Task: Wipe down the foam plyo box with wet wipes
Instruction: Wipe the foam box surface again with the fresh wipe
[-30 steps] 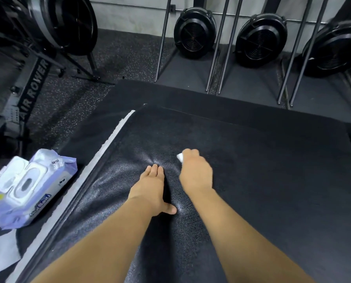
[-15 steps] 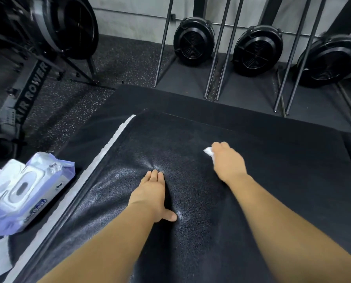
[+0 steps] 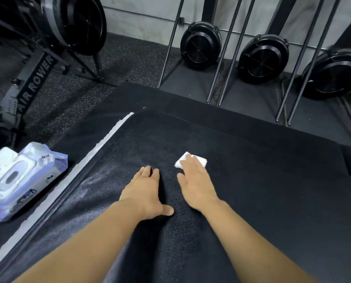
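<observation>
Pressing with straight fingers, the right hand is pinning the wet wipe on the foam plyo box; the left hand is bracing flat at its nine o'clock. Half-hidden and ungripped, the wipe may be bunching, risking slipping free.

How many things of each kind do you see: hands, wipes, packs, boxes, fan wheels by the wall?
Hands: 2 (left hand, right hand)
Wet wipe: 1
Wipes pack: 1
Foam plyo box: 1
Black fan wheels by the wall: 3
Total: 8
</observation>
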Demonstrator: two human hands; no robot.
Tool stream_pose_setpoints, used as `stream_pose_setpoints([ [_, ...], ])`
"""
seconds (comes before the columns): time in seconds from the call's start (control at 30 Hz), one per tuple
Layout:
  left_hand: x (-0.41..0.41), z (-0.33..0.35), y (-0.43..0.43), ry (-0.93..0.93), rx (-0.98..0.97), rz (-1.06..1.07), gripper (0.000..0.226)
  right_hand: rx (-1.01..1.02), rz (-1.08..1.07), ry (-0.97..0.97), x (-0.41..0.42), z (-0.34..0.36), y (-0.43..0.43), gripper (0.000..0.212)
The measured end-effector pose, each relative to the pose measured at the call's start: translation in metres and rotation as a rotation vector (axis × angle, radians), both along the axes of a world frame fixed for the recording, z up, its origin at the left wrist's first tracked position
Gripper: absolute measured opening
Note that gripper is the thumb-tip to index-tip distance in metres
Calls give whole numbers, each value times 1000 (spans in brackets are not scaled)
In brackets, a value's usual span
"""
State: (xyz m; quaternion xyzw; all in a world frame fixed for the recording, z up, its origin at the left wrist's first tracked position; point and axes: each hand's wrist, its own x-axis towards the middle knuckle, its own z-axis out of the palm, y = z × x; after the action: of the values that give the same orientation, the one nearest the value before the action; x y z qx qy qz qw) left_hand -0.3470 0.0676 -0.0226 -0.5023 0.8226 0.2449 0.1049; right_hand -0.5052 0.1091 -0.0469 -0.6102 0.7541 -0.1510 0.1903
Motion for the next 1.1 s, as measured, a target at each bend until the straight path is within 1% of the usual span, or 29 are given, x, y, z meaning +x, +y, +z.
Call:
stream_pose_setpoints([
  [0.1,-14,0,2,66,-73,7,127,74,216,158,7,-5,-6,56],
  [0.17,-25,0,1,82,-53,15,130,106,289,246,-4,-5,-8,60],
  [0.2,-31,-1,0,79,-34,28,132,110,297,257,-13,-6,-10,60],
  [0.37,-44,-9,-3,3,-7,61,137,154,191,264,-60,-10,-21,61],
  [0.57,-45,-9,-4,-29,7,55,138,184,24,326,-112,-7,-23,59],
  [0.63,-45,-10,-4,-31,2,57,139,215,-41,348,-111,-6,-27,59],
  [0.7,-45,-11,-5,-32,4,60,139,282,-114,307,-96,-5,-33,65],
  [0.77,-45,-13,-5,-29,-3,65,139,297,-125,258,-72,-7,-39,68],
  [0.93,-45,-18,-5,-3,-21,78,140,238,91,144,-15,-6,-66,61],
  [1.0,-45,-18,-5,22,-15,94,142,237,187,137,-8,-1,-77,57],
  [1.1,-45,-16,-5,7,-23,87,141,252,261,126,-17,3,-83,56],
])
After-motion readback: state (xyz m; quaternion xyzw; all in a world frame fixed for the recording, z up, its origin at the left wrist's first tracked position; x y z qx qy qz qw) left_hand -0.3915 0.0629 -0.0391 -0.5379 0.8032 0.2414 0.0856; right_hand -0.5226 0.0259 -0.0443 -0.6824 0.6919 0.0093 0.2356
